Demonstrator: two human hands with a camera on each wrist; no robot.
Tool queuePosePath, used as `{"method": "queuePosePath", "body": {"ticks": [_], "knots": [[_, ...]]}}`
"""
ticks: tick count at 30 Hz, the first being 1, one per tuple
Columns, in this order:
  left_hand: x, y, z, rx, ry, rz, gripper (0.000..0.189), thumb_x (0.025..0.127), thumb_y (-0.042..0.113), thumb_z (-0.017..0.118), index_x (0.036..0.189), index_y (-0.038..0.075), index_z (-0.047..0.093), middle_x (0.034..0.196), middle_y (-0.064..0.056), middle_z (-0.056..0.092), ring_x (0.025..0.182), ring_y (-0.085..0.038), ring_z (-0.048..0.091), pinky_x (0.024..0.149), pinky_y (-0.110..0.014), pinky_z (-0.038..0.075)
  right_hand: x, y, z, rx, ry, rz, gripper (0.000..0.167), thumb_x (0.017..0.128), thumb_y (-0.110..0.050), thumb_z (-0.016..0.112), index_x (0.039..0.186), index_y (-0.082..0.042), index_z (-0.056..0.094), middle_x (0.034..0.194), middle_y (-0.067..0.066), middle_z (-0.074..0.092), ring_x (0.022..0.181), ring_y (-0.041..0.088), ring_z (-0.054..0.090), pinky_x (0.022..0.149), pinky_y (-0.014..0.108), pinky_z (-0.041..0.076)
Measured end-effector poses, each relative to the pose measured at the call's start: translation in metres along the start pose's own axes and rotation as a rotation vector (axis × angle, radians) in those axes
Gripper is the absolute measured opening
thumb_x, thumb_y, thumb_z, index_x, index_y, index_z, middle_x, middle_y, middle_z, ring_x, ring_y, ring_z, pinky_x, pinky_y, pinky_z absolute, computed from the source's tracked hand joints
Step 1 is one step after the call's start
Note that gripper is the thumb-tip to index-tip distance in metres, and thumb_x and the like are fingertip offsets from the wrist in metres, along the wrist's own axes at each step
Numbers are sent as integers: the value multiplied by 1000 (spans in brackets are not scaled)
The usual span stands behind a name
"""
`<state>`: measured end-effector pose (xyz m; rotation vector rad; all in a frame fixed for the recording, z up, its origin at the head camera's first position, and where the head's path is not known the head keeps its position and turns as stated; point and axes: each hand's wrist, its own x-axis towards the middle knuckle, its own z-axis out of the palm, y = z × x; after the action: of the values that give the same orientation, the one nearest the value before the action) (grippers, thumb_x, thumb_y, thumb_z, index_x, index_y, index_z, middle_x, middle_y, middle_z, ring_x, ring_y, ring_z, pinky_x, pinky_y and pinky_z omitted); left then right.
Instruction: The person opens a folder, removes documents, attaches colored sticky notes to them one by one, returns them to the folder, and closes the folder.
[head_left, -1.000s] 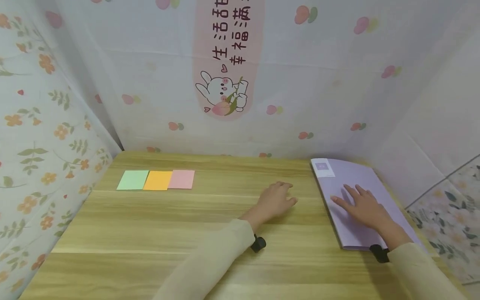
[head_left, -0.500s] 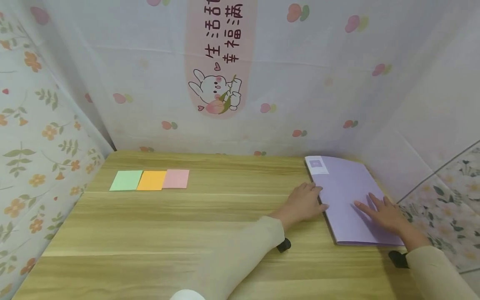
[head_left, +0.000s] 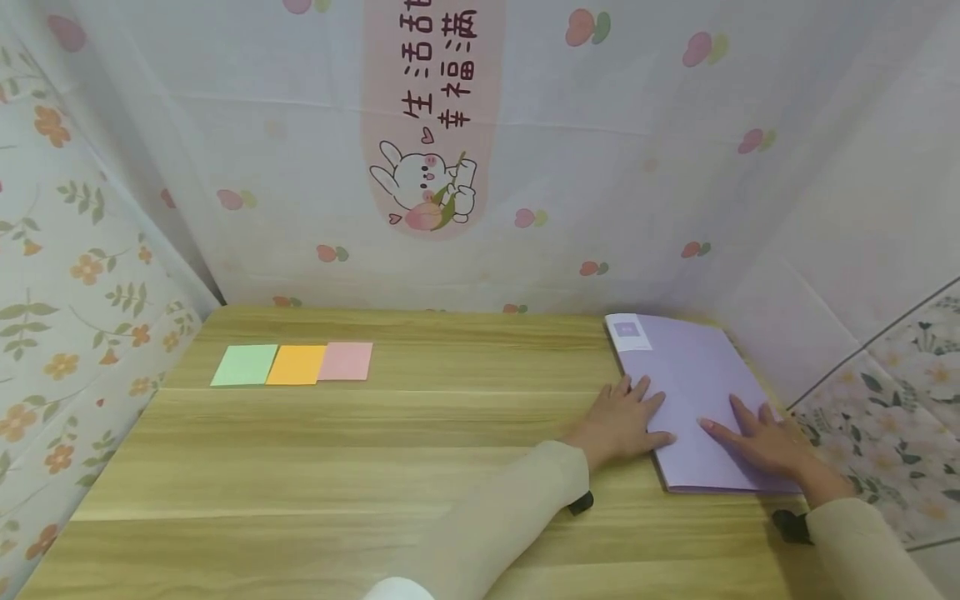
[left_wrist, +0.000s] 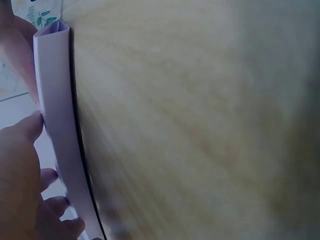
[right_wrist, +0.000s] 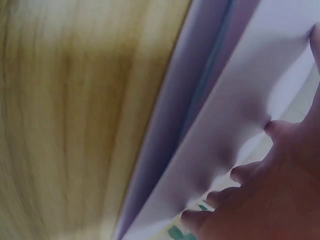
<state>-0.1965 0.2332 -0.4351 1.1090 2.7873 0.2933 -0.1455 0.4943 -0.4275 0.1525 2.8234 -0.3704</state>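
Note:
A purple folder [head_left: 675, 358] with a white label [head_left: 628, 332] at its top left corner lies flat on the table's right side. My left hand [head_left: 617, 423] rests over the folder's left edge with its fingers spread. The left wrist view shows those fingertips at the top of the thick spine [left_wrist: 57, 95]. On the right half of the cover, my right hand [head_left: 772, 448] rests with fingers spread. In the right wrist view its fingertips touch the cover [right_wrist: 240, 100], and a gap shows between the folder's front and back covers along the open side.
Three square paper notes, green [head_left: 244, 365], orange [head_left: 297, 365] and pink [head_left: 345, 362], lie side by side at the back left of the wooden table [head_left: 337, 450]. A printed cloth [head_left: 540, 167] hangs behind the table, and floral cloth [head_left: 82, 267] hangs at the left.
My left hand has moved right, from bare table onto the folder's left edge. The right hand has shifted toward the folder's right side. The view has turned slightly right.

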Motion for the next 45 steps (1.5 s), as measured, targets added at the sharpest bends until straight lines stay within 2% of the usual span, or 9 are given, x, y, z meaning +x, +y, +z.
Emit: {"method": "queuePosePath", "body": {"ticks": [7,12,15,19,26,33,39,45], "knots": [[-2,4,2,60,-4,-28,76,96,75,36,160,35,26,171,6,17,159,-18,17,127,-37,22,1,-7,7,10,1,15,101,101,-67,29,152,17,8,144,59,-1,127,84,0,97,90,13],[-5,1,-1,103,-18,-45,80,95,75,37,161,30,26,171,3,18,158,-15,18,126,-33,26,2,-20,6,-13,-21,32,103,98,-71,31,154,13,11,146,58,0,128,83,2,92,93,12],[-9,-5,-3,112,-31,-56,82,95,76,38,161,30,26,171,3,18,158,-15,18,124,-32,29,3,-28,6,-36,-7,4,102,98,-70,34,153,14,15,146,57,6,130,80,7,97,90,13],[-18,-16,-5,90,-53,-59,82,95,75,39,161,30,24,171,3,15,159,-15,16,124,-36,30,5,-40,9,-43,4,-32,102,98,-68,39,152,17,18,147,56,11,133,78,8,106,84,10],[-37,-37,-11,68,-117,-76,83,95,74,39,162,30,19,172,4,9,159,-15,11,125,-40,28,7,-62,16,-44,-13,-52,103,97,-68,43,152,16,20,150,53,12,137,74,7,110,82,9],[-47,-47,-11,-7,-149,-57,80,96,72,39,162,35,14,172,7,3,160,-13,7,127,-45,25,-2,-60,15,-33,26,-82,102,96,-66,49,153,14,21,147,57,10,132,80,10,102,86,18],[-57,-48,-16,26,-159,-33,83,95,74,40,163,34,15,172,5,5,160,-15,9,126,-43,26,-8,-54,28,-37,97,-122,99,95,-63,54,153,11,25,146,58,11,129,82,12,98,87,21],[-78,-53,-16,42,-130,-23,82,97,70,43,162,26,22,172,-1,12,159,-20,14,126,-39,26,-23,-74,38,-57,84,-120,98,93,-64,56,154,8,29,146,58,12,129,82,14,93,87,30]]}}
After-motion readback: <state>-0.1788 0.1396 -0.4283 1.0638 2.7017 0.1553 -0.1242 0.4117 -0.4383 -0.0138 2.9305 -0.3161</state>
